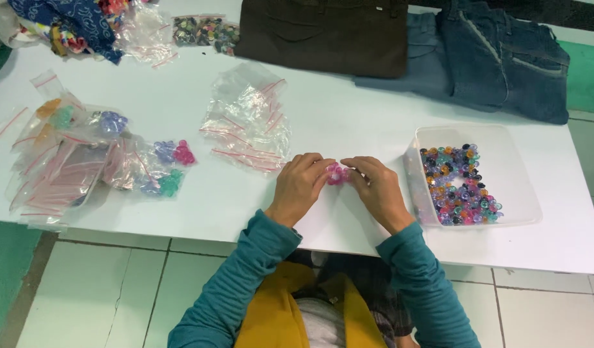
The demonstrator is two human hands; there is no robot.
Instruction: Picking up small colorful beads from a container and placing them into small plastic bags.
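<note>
Head cam, looking down: both hands meet at the near edge of the white table. The left hand and right hand have fingers curled in, pinching a little bunch of pink beads between them. Just right of that sits a clear plastic tub of mixed colourful beads. A pile of empty zip bags lies behind the hands, with filled bead bags off to the left.

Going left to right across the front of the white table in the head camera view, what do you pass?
Filled small bags → pile of empty clear bags → left hand → pink beads → right hand → clear tub of mixed beads.
</note>
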